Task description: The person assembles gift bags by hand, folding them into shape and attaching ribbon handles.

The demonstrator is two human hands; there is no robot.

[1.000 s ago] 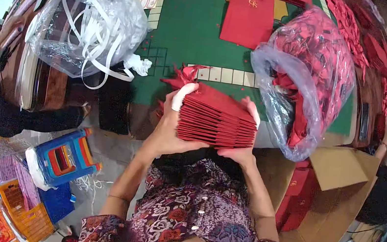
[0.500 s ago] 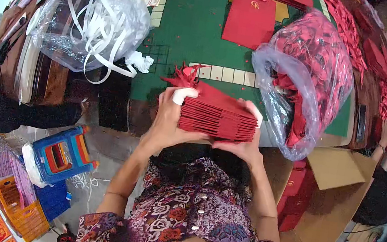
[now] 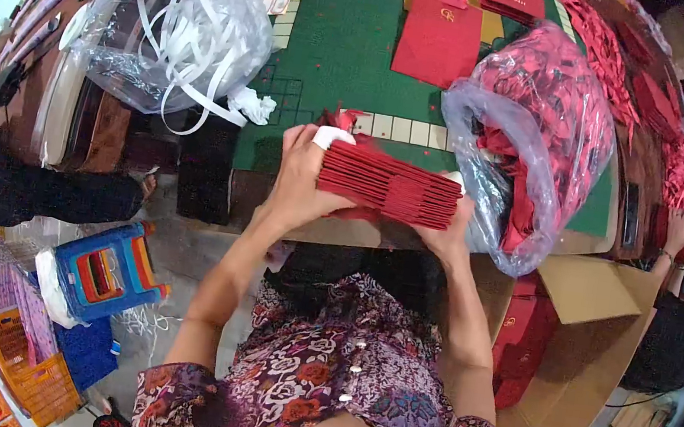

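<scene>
A thick stack of folded red paper bags (image 3: pixel 389 187) is held between my two hands, its layered edges facing me. My left hand (image 3: pixel 301 180) grips the stack's left end, with white tape or a finger cover on the thumb. On the right end, my right hand (image 3: pixel 451 233) is closed, its thumb also covered in white. Red ribbon (image 3: pixel 348 118) pokes up behind the left end. Beyond the stack, a single red bag (image 3: pixel 438 39) with a gold logo and ribbon lies on the green mat (image 3: pixel 339 47).
A clear bag of red ribbons (image 3: pixel 538 127) lies at right, and a clear bag of white straps (image 3: pixel 183 38) at left. Below right, an open cardboard box (image 3: pixel 574 368) holds red bags. Stacked plastic stools (image 3: pixel 111 268) stand at lower left. Another person's hand (image 3: pixel 677 233) is at far right.
Both hands have raised the stack slightly away from me and tilted it, its right end now lower. The ribbon behind it is now mostly hidden.
</scene>
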